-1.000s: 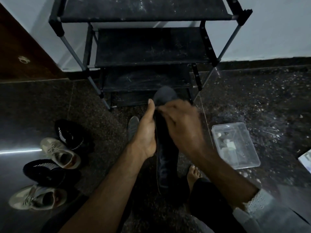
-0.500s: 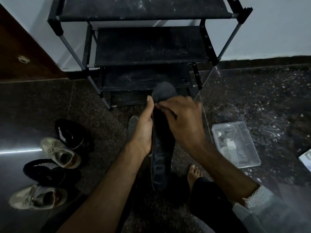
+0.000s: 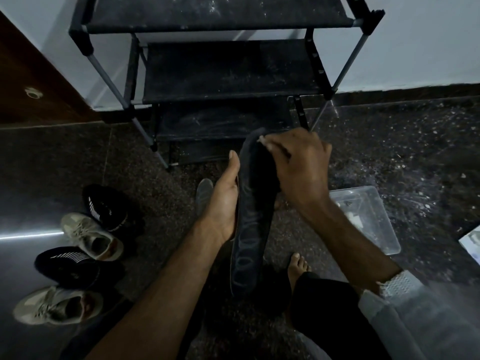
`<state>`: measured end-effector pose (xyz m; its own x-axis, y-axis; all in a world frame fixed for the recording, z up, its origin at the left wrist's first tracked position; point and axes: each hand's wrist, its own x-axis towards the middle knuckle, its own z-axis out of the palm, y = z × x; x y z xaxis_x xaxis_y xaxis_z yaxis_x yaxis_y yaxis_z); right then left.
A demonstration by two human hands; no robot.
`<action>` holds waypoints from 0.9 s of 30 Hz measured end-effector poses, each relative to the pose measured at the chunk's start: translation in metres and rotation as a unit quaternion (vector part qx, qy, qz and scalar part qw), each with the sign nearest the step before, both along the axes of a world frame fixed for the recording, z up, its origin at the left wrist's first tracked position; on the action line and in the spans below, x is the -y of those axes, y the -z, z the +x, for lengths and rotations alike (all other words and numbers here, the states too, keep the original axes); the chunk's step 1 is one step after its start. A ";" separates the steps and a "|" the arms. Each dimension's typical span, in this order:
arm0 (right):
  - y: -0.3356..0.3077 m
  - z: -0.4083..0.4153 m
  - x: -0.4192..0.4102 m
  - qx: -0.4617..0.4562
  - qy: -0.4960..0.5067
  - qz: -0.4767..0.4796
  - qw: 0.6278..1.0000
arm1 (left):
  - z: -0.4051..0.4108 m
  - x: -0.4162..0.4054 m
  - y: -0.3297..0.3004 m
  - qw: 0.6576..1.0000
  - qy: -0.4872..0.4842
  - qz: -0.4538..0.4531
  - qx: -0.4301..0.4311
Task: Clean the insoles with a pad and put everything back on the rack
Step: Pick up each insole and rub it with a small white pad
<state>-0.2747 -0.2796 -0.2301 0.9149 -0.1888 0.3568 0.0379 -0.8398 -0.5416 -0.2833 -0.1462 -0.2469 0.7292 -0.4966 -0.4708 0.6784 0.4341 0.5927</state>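
Holding the dark insole (image 3: 250,229) from below, my left hand (image 3: 223,203) cups its edge with the thumb straight up. My right hand (image 3: 298,172) curls over its top end; any pad under my fingers is hidden. Past them stands the rack (image 3: 228,71).

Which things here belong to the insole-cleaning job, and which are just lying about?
Part of the job:
- dark insole, held by the left hand
- right hand wiping near its tip; the pad itself is hidden
- second insole on the floor
- four shoes
- rack

Lying about:
- clear plastic box
- door
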 end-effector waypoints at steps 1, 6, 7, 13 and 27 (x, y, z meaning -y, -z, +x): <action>0.001 0.003 0.003 -0.005 0.010 0.017 1.000 | 0.000 0.001 0.000 1.000 0.003 0.006 0.002; 0.003 -0.017 -0.030 0.009 -0.103 -0.019 0.994 | 0.003 -0.004 0.002 0.999 -0.032 -0.015 -0.013; 0.002 -0.019 -0.031 0.013 -0.113 -0.036 0.993 | 0.004 -0.005 0.003 0.999 -0.037 -0.016 -0.011; 0.003 -0.011 -0.007 0.006 -0.025 -0.065 0.998 | 0.005 -0.002 0.000 1.000 -0.020 -0.011 -0.005; 0.001 -0.013 0.001 -0.022 -0.023 0.028 0.999 | 0.010 -0.009 0.006 0.998 -0.069 0.005 0.002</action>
